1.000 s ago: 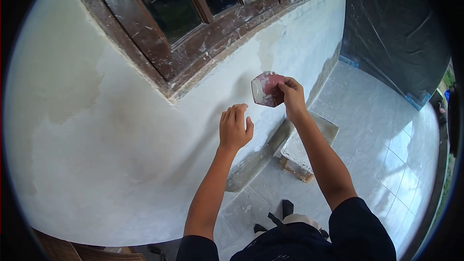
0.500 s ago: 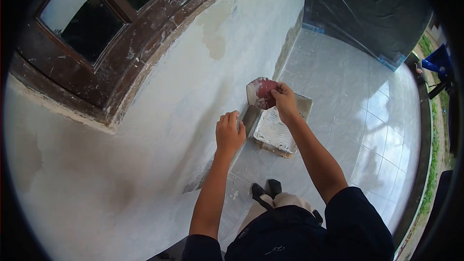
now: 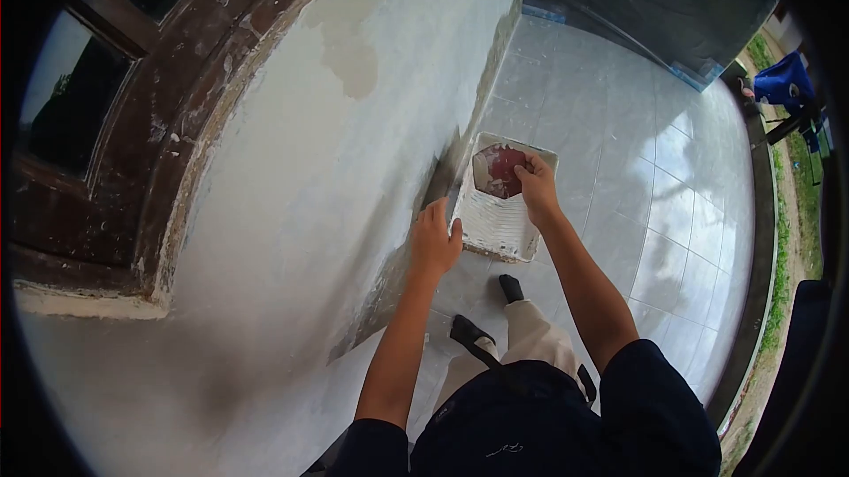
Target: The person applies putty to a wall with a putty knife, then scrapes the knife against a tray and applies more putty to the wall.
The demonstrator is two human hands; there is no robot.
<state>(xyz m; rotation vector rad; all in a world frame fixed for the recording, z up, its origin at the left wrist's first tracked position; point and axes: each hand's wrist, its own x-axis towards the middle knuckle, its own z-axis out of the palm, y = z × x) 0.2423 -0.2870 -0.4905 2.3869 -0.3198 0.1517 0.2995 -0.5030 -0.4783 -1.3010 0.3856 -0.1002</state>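
My right hand [image 3: 538,187] grips a dark red flat putty scraper [image 3: 506,167] by its right edge. Whitish putty coats the left side of the scraper. Beneath it in this view is a paint tray [image 3: 500,228] with a ribbed slope, smeared white and standing on the tiles. My left hand [image 3: 435,238] is left of the tray, in front of the wall's lower edge. Its fingers are bent with the thumb apart, and nothing shows between them. The pale wall [image 3: 292,176] beside me carries a beige patch [image 3: 352,53].
A worn brown wooden window frame [image 3: 190,114] is set in the wall at the upper left. Dark plastic sheeting [image 3: 646,0] hangs at the back, taped in blue. Glossy grey tiles [image 3: 610,185] reach to a low dark edge [image 3: 762,238] on the right, with grass beyond.
My right hand has lowered the scraper over the tray. My view has shifted, and one of my feet has stepped apart from the other toward the tray.
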